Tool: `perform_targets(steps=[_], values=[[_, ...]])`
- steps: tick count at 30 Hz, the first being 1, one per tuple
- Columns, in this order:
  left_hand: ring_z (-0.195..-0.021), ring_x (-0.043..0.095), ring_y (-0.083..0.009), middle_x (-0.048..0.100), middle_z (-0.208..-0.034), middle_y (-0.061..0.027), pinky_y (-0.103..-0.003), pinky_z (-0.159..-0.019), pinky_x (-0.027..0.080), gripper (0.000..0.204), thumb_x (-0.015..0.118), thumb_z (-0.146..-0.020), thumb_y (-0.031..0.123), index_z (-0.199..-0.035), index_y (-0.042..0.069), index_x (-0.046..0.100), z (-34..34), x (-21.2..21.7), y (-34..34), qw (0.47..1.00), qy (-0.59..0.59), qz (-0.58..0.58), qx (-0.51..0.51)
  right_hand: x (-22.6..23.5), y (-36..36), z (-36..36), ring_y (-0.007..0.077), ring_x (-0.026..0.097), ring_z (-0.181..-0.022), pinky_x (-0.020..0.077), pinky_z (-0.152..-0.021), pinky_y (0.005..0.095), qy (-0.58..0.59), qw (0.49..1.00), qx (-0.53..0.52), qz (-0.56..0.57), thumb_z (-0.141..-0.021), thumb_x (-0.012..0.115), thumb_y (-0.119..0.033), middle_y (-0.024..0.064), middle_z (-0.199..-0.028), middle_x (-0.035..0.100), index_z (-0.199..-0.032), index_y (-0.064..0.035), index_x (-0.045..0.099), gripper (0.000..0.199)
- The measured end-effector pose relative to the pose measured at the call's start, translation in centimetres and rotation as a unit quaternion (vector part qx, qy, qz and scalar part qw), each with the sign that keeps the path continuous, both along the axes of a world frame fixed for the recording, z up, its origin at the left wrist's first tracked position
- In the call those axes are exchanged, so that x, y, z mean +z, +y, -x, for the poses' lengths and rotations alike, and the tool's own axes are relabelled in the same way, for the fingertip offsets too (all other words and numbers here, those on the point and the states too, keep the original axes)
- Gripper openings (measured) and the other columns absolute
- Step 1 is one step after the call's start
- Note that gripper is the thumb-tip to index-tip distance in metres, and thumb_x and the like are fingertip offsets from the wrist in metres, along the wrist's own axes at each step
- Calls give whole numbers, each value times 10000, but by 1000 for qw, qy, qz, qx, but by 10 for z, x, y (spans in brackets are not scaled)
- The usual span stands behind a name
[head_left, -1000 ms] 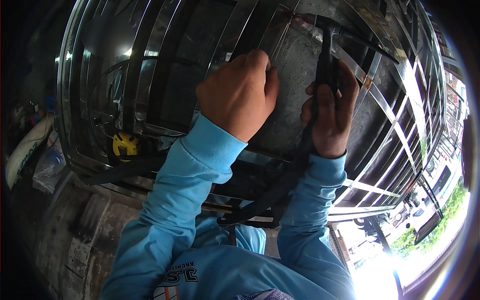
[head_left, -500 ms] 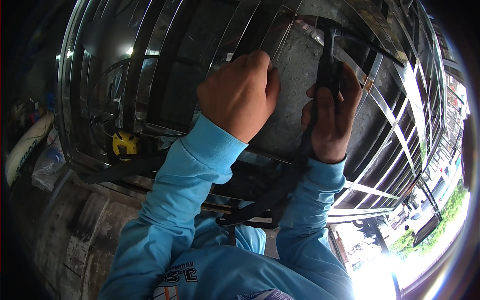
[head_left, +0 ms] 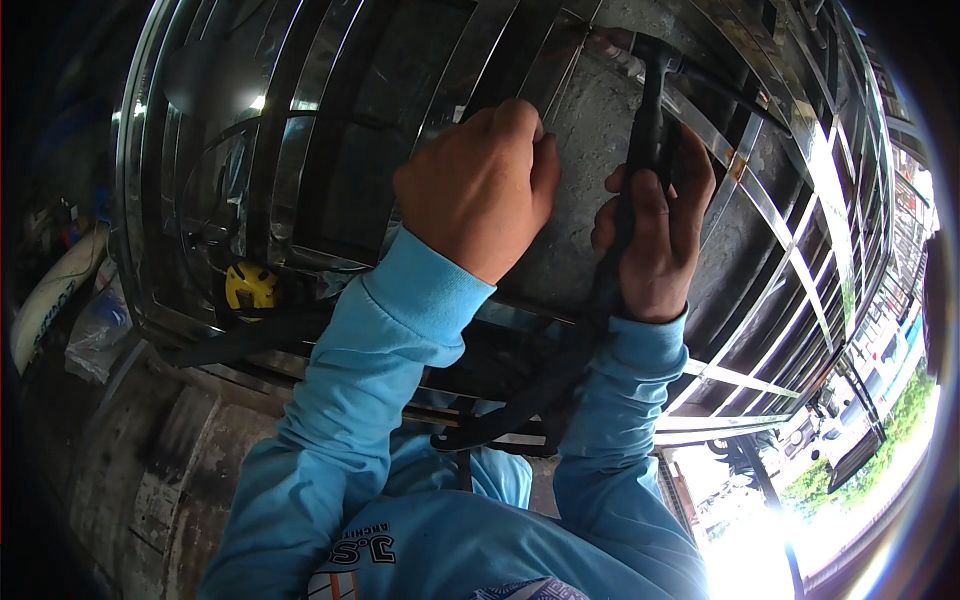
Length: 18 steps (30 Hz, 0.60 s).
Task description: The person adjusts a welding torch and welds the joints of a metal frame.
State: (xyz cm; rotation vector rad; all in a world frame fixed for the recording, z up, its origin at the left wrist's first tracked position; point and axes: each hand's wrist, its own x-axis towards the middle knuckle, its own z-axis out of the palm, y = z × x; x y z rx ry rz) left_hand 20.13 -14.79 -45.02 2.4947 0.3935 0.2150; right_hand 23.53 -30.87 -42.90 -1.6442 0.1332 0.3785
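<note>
My right hand (head_left: 655,235) grips a black TIG welding torch (head_left: 650,110) by its handle, fingers wrapped round it. The torch's pinkish nozzle (head_left: 612,42) points left at a joint in the shiny metal frame (head_left: 505,55). From the handle a thick black sleeved cable (head_left: 530,400) drops toward my lap. Closed in a fist, my left hand (head_left: 480,185) rests by a frame bar, left of the torch. A thin bright line runs between that fist and the nozzle; whether it is a rod or a bar's edge, I cannot tell. The fist hides whatever it holds.
Polished bars of the frame curve round both sides, with a lattice (head_left: 780,235) at the right. A yellow and black tape measure (head_left: 250,288) lies at left, near a black sleeve (head_left: 250,338). Beyond are a white sack (head_left: 55,290) and clear plastic (head_left: 98,335).
My right hand and the torch have shifted slightly left, and the torch head has tilted a little. My left hand has stayed in place.
</note>
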Motion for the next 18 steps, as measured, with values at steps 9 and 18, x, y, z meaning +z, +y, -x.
perform_targets(steps=[9, 18], values=[[-701, 720, -243, 728, -795, -45, -367, -602, 550, 162, 795, -876, 186, -910, 105, 659, 0, 1, -1, 1000, 6, 0, 3, -2, -5, -2, 110, 556, -556, 453, -501, 246, 2, 1000, 7, -5, -1052, 508, -105, 143, -963, 627, -1554, -84, 296, 545], [-806, 619, -234, 641, -956, -113, -392, -712, 483, 352, 730, -941, 264, -1176, 17, 644, 50, 41, -6, 941, -68, 318, -90, 41, 3, 47, 169, 641, -695, 518, -612, 265, -12, 999, -31, -30, -961, 588, -152, 195, -1063, 636, -1588, -25, 224, 736]])
